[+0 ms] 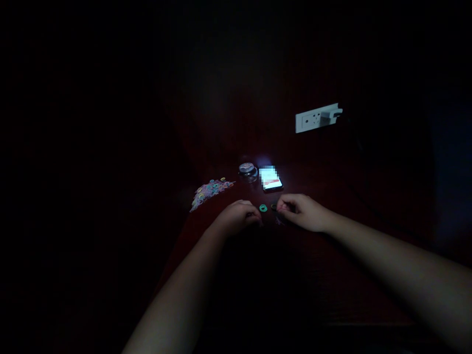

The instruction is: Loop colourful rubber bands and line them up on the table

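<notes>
My left hand [239,216] hovers low over the dark red table, fingers curled inward and closed; whatever they may hold is hidden. Just right of its fingertips is a small green elastic hair band [263,208]. A dark yellowish band [274,207] sits at the fingertips of my right hand [304,211], which is closed in a pinch. Whether those fingers grip that band or only touch it, I cannot tell. Faint purplish bits [279,221] show on the table below my right fingers.
A loose heap of coloured elastic bands [212,191] spreads at the table's left edge. Behind my hands stand a small clear lidded jar [248,172] and a lit phone [272,183]. A white wall socket with a plug [313,119] is at upper right. The surroundings are very dark.
</notes>
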Available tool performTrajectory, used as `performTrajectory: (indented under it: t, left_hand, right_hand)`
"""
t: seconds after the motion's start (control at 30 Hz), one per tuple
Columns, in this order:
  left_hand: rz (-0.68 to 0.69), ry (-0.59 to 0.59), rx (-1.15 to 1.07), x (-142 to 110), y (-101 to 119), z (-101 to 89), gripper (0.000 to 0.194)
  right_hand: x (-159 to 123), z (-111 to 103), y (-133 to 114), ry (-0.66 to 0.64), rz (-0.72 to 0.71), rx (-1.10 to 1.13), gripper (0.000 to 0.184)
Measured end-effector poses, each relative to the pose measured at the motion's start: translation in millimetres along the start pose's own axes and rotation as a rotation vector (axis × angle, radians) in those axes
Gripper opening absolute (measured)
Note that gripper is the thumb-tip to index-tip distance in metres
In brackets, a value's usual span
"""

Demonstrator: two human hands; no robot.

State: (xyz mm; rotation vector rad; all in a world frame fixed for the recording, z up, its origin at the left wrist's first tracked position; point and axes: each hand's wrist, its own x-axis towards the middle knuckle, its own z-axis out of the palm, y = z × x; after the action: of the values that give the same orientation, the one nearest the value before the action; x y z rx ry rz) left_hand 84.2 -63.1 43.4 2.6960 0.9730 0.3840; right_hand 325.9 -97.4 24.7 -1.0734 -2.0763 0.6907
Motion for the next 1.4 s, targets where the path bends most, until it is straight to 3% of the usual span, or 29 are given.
performTrajectory:
  t: [0.17, 0.27, 0.43, 0.57, 0.63, 0.9, 1.17, 1.4]
  left_hand:
    - [-0.008, 0.03, 0.0, 0, -3, 2.6, 0.012]
    - [-0.074, 0.121, 0.05, -1, -6, 2.5, 0.015]
    - [-0.457, 0.377, 0.208, -6, -27, -2.7, 0.026]
    - [-0.824, 0.236, 0.255, -11, -51, -0.8, 0.04]
    - [-0.902, 0.186, 0.247, -13, -60, 3.1, 0.048]
    - [-0.939, 0.138, 0.216, -10, -66, 10.9, 0.059]
    - [-1.008, 0.243, 0.185, -7, -73, 11.5, 0.071]
    - [-1.088, 0.257, 0.184, -9, -73, 9.7, 0.078]
  right_hand:
    - [1, 1, 5, 0.003, 0.001, 0.034, 0.011]
    - [1, 1, 4, 0.002, 0.003, 0.035, 0.012]
    - [1, 1, 6, 0.032, 0.012, 0.054, 0.014]
    - [2, -1, 12, 0.055, 0.024, 0.005, 0.015]
    - [3, -2, 13, 0.06, 0.03, -0.002, 0.015]
    - [4, -1, 14, 0.075, 0.043, -0.014, 0.014]
    - [5, 0, 16, 0.075, 0.032, 0.014, 0.011]
    - [5, -1, 17, 0.082, 0.031, 0.004, 0.013]
